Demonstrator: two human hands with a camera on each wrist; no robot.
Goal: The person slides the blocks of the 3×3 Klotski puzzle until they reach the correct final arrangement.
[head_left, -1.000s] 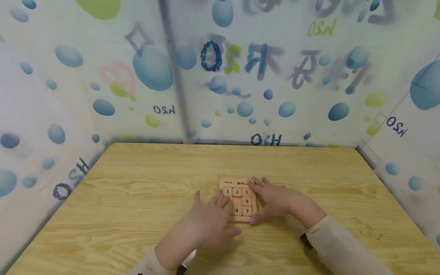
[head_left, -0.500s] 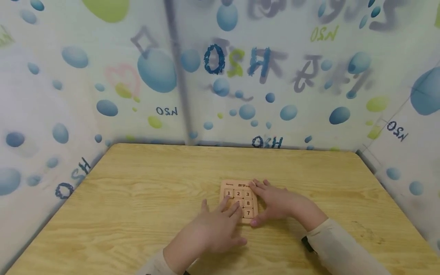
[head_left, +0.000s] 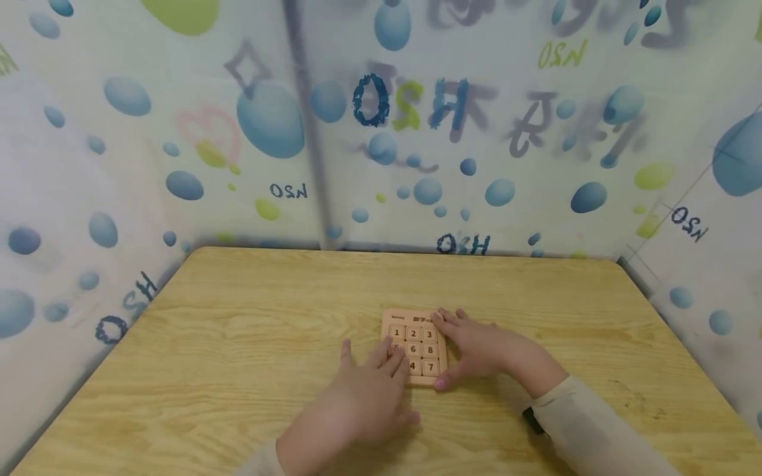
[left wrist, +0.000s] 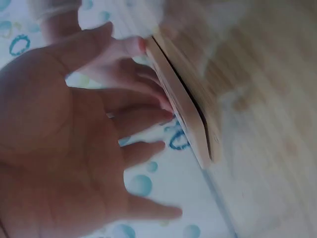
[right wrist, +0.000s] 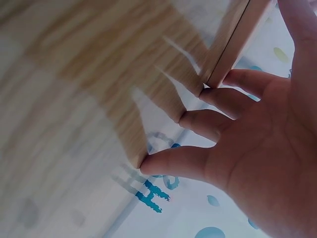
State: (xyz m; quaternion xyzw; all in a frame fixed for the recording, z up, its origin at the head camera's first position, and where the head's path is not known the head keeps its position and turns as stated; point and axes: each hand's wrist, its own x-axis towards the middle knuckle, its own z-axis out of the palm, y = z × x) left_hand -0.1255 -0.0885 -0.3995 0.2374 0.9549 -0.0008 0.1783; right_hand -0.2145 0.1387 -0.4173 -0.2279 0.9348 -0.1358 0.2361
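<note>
My left hand (head_left: 369, 393) has shifted leftward, uncovering tile 6 (head_left: 413, 349), fingers straight; my right hand (head_left: 481, 347), outstretched, steadies the puzzle board (head_left: 409, 319): probably light, stiff, best edge-held.

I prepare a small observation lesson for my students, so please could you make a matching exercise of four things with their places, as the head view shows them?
Things
1. Left hand
2. Tile 6
3. Right hand
4. Tile 7

Places
A. At the right edge of the puzzle board
B. Bottom row, right column
C. Reaching over the left part of the puzzle board
D. Middle row, middle column

Right pairs: 1-C, 2-D, 3-A, 4-B
</note>
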